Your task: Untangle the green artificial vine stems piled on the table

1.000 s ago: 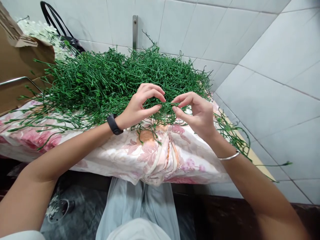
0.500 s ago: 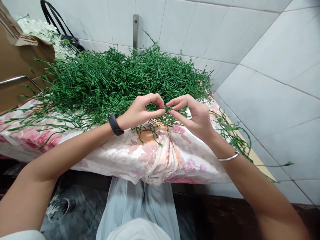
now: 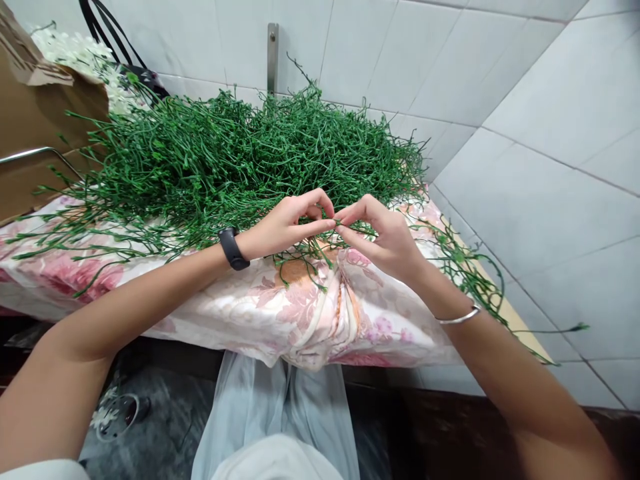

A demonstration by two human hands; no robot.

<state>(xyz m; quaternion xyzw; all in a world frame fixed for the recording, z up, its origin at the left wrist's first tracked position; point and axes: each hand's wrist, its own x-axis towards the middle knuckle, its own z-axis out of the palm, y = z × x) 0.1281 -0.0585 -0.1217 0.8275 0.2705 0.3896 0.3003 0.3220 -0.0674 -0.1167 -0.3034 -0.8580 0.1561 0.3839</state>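
Note:
A big heap of thin green plastic stems (image 3: 235, 153) lies on a table under a pink floral cloth (image 3: 280, 313). My left hand (image 3: 287, 223), with a black band on its wrist, pinches a green stem between thumb and forefinger at the heap's near edge. Facing it, my right hand (image 3: 383, 233), a silver bangle on its wrist, pinches the same small stem. The fingertips of both hands touch over the cloth's front edge.
A brown cardboard box (image 3: 35, 113) with white flowers (image 3: 80, 57) and a black bag handle (image 3: 110, 40) stands at the back left. White tiled walls (image 3: 525, 167) close in behind and to the right. Loose stems (image 3: 470, 273) trail off the table's right edge. Below is a dark floor.
My two hands have drawn together; a gap between the fingertips has closed and they now meet on the stem. My right hand shifted left and slightly up.

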